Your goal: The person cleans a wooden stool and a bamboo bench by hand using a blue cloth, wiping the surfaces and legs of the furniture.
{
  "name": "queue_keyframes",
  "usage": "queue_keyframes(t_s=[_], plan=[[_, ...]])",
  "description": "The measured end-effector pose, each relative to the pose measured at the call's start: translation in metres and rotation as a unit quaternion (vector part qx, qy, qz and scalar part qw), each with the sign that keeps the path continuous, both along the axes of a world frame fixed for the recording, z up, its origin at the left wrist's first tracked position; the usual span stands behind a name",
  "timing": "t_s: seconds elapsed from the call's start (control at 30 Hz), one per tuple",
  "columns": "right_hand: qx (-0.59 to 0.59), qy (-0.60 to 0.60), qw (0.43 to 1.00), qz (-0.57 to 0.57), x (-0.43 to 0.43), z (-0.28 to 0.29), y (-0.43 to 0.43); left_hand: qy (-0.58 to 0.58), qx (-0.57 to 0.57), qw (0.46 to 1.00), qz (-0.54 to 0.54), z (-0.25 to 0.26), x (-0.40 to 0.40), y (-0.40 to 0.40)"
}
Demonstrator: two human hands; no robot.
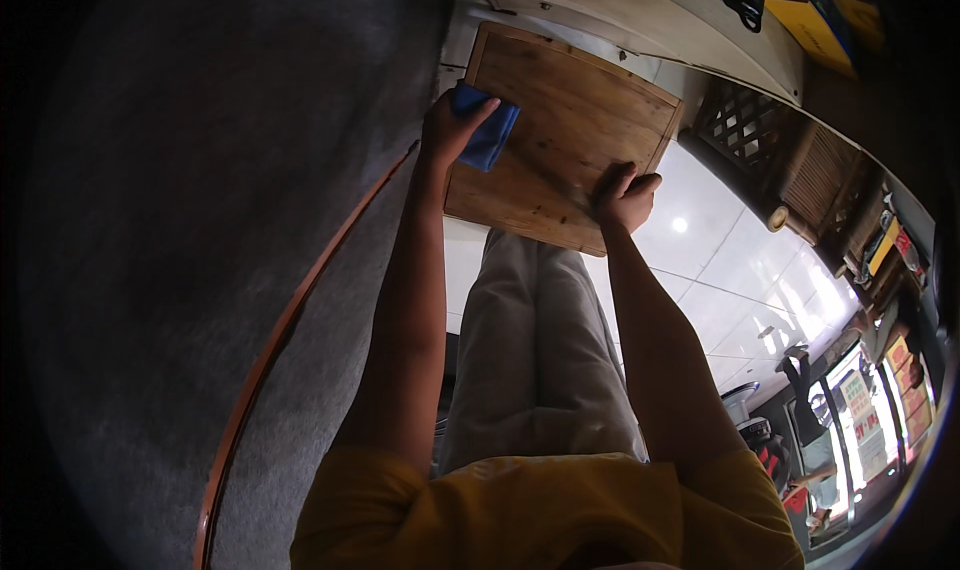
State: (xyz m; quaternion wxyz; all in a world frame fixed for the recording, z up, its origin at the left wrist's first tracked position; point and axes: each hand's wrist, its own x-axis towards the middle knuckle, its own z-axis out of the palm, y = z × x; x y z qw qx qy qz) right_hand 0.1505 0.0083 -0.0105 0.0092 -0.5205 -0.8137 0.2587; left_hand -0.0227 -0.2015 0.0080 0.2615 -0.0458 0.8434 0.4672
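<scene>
Before me, above my grey-trousered legs, is a square brown wooden board point(559, 112) with a raised rim and dark spots; whatever supports it is hidden. My left hand point(450, 129) is at its left edge and holds a folded blue cloth point(489, 136), thumb on top. The cloth lies over that edge and part of the board's face. At the lower right edge my right hand point(627, 199) grips the board, fingers curled; its fingertips are partly hidden.
A dark grey wall point(187, 195) with an orange-brown strip point(300, 292) runs along my left. Glossy white floor tiles point(720, 262) spread right, beside bamboo furniture point(814, 165). A pale cabinet point(637, 15) stands beyond the board. People point(814, 420) are near a bright glass front.
</scene>
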Motion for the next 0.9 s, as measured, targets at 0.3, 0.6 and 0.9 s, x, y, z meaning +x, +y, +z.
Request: queue_keyframes(t_s=[0.3,0.6,0.9], plan=[[0.011,0.0,1.0,0.008,0.003,-0.005,0.002,-0.033,0.022,0.999,-0.001,-0.01,0.005,-0.005],[-0.002,0.002,1.0,0.008,0.005,-0.005,0.002,0.084,-0.05,0.995,0.01,-0.015,0.068,-0.037],[0.002,0.002,0.999,0.033,0.002,-0.003,-0.004,0.083,0.049,0.992,0.083,-0.007,0.093,-0.05]])
